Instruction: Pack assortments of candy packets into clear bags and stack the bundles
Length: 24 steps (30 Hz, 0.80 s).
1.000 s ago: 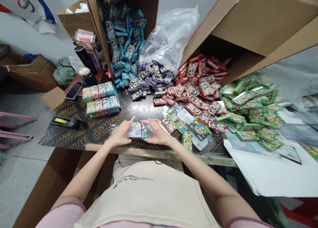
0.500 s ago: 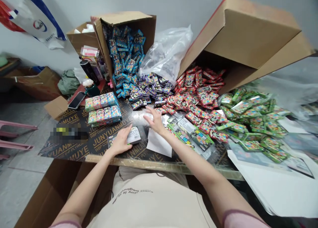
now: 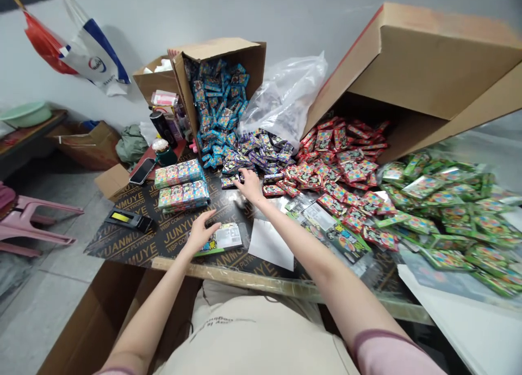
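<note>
My left hand (image 3: pixel 200 232) hovers with fingers apart over the left end of a flat printed packet (image 3: pixel 226 238) near the table's front edge. My right hand (image 3: pixel 249 185) reaches to the near edge of the purple packets (image 3: pixel 265 149), its fingertips at a dark packet (image 3: pixel 229 182); whether it grips it is hard to tell. Blue packets (image 3: pixel 222 116) spill from a carton behind. Red packets (image 3: pixel 346 168) lie to the right, green ones (image 3: pixel 457 201) farther right. Wrapped packs (image 3: pixel 183 194) are stacked left of my hands.
A phone (image 3: pixel 142 171), a lidded jar (image 3: pixel 164 153) and a black bottle (image 3: pixel 162 129) stand at the back left. A black device (image 3: pixel 129 220) lies near the left edge. A large carton (image 3: pixel 424 65) leans over the red packets. White paper (image 3: pixel 271 244) lies near the front.
My right hand has moved back to the dark and purple packets. My left hand has lifted off the flat packet, and the camera view has shifted.
</note>
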Motion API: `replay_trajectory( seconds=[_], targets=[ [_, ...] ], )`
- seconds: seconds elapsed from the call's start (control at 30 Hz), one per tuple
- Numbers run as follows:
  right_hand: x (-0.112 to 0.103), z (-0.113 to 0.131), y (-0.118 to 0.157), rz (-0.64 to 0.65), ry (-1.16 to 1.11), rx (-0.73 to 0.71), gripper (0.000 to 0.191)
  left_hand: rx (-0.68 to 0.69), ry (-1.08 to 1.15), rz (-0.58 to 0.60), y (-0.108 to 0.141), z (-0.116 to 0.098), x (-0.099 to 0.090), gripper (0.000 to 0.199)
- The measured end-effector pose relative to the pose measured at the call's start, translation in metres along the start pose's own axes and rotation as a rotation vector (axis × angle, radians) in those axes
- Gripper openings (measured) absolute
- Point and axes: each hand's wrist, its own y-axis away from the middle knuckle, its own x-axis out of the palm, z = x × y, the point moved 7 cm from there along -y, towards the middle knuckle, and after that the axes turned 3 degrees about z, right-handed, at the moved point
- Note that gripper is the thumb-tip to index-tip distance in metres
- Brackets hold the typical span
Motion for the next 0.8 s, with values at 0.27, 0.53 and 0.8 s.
replay_trajectory(
  seconds=[0.27, 0.53, 0.8],
  targets=[
    [0.043, 0.029, -0.006, -0.029, 0.143, 0.136, 0.082, 0.005, 0.078, 0.086, 0.020, -0.036, 0.041, 0.033],
    [0.050, 0.019, 0.029, 0.136, 0.075, -0.152, 0.067, 0.074, -0.297, 0.234, 0.033, -0.008, 0.036, 0.056],
    [0.032, -0.009, 0.033, 0.158, 0.035, -0.157, 0.074, 0.263, -0.635, 0.468, 0.022, -0.015, 0.074, 0.087]
  ],
)
